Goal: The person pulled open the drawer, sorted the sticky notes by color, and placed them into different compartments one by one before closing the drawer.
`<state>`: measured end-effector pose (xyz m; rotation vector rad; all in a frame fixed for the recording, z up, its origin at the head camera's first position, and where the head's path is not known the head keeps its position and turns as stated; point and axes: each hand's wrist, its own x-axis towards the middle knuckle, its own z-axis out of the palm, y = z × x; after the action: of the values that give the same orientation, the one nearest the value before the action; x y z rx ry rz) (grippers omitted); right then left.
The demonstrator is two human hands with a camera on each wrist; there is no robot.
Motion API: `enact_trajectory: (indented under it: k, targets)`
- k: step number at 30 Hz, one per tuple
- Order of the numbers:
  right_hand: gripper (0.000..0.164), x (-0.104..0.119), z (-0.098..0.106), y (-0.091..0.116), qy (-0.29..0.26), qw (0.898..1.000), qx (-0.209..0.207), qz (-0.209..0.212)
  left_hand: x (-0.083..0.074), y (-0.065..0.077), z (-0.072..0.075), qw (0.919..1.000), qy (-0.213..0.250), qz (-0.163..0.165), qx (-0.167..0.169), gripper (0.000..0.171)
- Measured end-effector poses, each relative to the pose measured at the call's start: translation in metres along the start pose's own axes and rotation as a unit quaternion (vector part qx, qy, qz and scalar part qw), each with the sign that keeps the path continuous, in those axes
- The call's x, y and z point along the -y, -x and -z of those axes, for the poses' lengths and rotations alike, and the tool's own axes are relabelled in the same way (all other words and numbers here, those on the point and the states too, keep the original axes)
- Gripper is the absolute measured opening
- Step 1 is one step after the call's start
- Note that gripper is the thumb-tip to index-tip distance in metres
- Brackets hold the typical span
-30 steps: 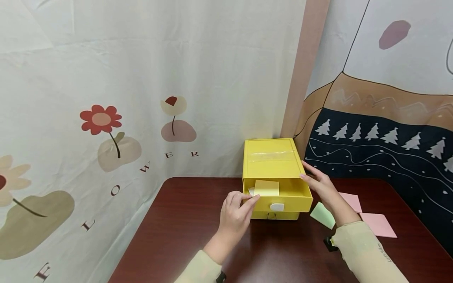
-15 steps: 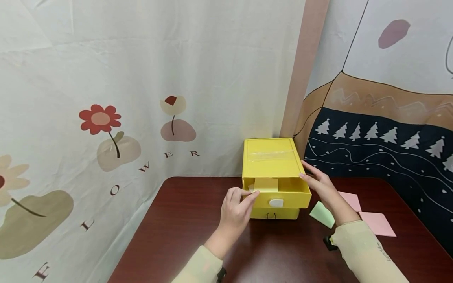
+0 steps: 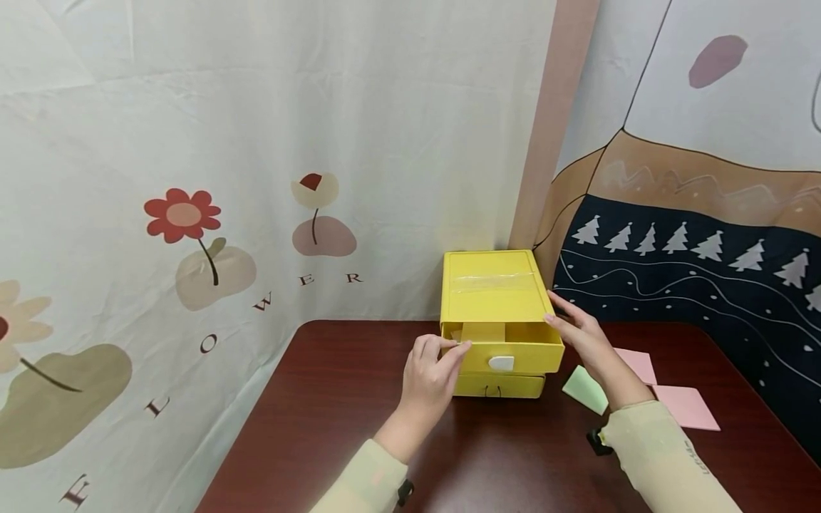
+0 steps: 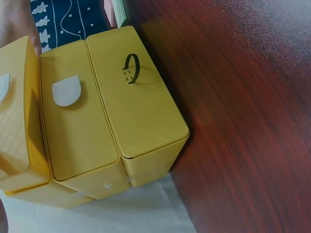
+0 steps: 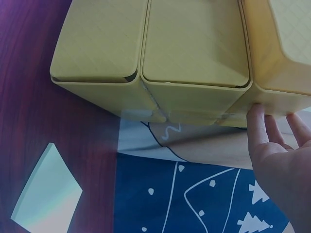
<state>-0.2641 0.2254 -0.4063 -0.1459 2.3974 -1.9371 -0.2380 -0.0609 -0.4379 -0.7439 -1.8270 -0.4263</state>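
A yellow drawer cabinet [image 3: 492,303] stands at the back of the table, clear tape across its top. Its top drawer [image 3: 535,358], with a white tab handle, is partly pulled out. Inside the drawer a yellow note pad [image 3: 485,332] shows, with something paler beside it. My left hand [image 3: 425,381] pinches the drawer's front rim near the left corner between thumb and finger. My right hand [image 3: 586,343] rests its straight fingertips against the cabinet's right side; the right wrist view shows those fingers [image 5: 256,128] touching the wall. Below, the middle drawer [image 4: 80,126] and bottom drawer [image 4: 138,104] are closed.
To the right of the cabinet lie a green note pad [image 3: 585,390] and two pink note pads [image 3: 686,407], partly behind the right forearm. The dark red wooden table [image 3: 346,385] extends in front. Printed cloth [image 3: 398,142] hangs behind the table.
The top drawer has slid back into the cabinet some way, with my left hand moving along at its rim. More of the note pad is covered. The right hand stays in place.
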Motion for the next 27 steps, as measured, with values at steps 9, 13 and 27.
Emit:
enact_trajectory:
  k: [9, 13, 27]
  targets:
    - [0.068, -0.001, -0.001, -0.001, -0.004, 1.000, -0.004, 0.006, 0.001, -0.004, -0.003, 0.9999, -0.009, 0.007, 0.006, 0.012]
    - [0.069, -0.001, -0.001, 0.000, -0.012, 1.000, -0.005, 0.005, 0.002, -0.006, -0.005, 0.9998, -0.010, 0.009, 0.015, 0.013]
    - [0.068, -0.001, -0.001, 0.000, -0.017, 1.000, -0.003, 0.008, 0.007, -0.009, -0.011, 0.9994, -0.026, 0.010, 0.018, 0.015]
